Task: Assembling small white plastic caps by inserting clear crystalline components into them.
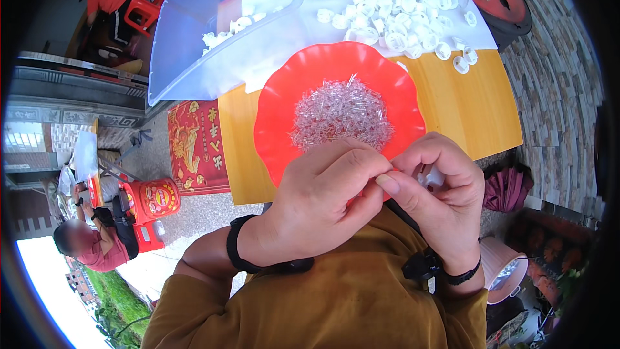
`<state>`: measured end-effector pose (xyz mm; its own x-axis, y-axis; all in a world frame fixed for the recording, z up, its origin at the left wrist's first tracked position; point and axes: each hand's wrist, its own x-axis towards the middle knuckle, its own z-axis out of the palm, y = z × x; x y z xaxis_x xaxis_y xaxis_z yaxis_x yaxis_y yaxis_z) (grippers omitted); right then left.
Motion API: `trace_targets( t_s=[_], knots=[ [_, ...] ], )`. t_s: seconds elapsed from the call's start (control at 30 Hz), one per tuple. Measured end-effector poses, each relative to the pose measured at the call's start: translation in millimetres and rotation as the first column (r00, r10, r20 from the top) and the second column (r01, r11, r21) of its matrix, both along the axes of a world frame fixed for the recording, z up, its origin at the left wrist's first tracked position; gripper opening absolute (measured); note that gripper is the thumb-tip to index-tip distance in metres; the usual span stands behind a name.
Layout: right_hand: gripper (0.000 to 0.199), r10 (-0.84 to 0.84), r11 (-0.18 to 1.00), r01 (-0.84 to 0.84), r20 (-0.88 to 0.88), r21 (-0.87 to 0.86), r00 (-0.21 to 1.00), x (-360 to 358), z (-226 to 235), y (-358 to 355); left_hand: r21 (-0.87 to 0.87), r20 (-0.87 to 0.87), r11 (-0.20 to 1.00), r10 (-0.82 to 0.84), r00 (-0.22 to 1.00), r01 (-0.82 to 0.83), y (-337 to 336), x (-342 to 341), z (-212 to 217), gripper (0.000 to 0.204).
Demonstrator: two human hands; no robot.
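My left hand [323, 197] and my right hand [445, 200] meet fingertip to fingertip over the near rim of a red wavy-edged plate [274, 106]. A heap of small, clear plastic pieces [342, 113] lies in that plate. My left thumb and forefinger are pinched together; whatever is between them is too small or hidden to name. Curled fingers of my right hand hold a small white plastic part [430, 177], partly covered, while the thumb presses toward the left fingertips.
White round plastic parts [394, 10] are piled beyond the plate on the wooden table [465, 103]. A translucent plastic bin [184, 45] with more white parts stands at the far left. People sit at the left, near a red stool [152, 236]. A pink bin [502, 271] is at the right.
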<state>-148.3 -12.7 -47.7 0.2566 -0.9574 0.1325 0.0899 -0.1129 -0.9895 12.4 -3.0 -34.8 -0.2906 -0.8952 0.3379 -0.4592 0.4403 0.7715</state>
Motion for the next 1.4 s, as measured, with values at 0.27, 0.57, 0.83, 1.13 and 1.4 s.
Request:
trace_targets(
  t_s=[0.27,0.57,0.83,1.13,1.4],
  knots=[
    [0.01,-0.042,0.991,0.04,0.016,0.13,0.999,3.1,-2.3,-0.5,-0.097,-0.001,0.992,0.084,0.996,-0.084,0.0,3.0,-5.9,0.024],
    [0.007,0.065,0.991,-0.075,0.097,0.107,0.993,3.1,-3.2,-5.7,-0.246,0.094,0.961,0.151,0.984,-0.123,1.9,2.8,-6.9,0.025],
    [0.009,0.071,0.982,-0.095,0.146,0.165,0.987,2.5,-3.9,-5.3,-0.469,0.225,0.883,0.104,0.969,0.014,-1.3,6.7,-10.5,0.034],
    [0.008,0.027,0.999,-0.028,0.018,0.029,0.999,3.0,-11.8,-5.9,-0.575,0.325,0.815,0.143,0.935,0.075,0.6,5.8,-16.8,0.041],
    [0.007,0.043,0.995,-0.047,0.046,0.088,0.998,3.2,-14.0,-5.8,-0.458,0.255,0.887,0.066,0.965,0.061,1.4,5.6,-15.3,0.04]
  ],
)
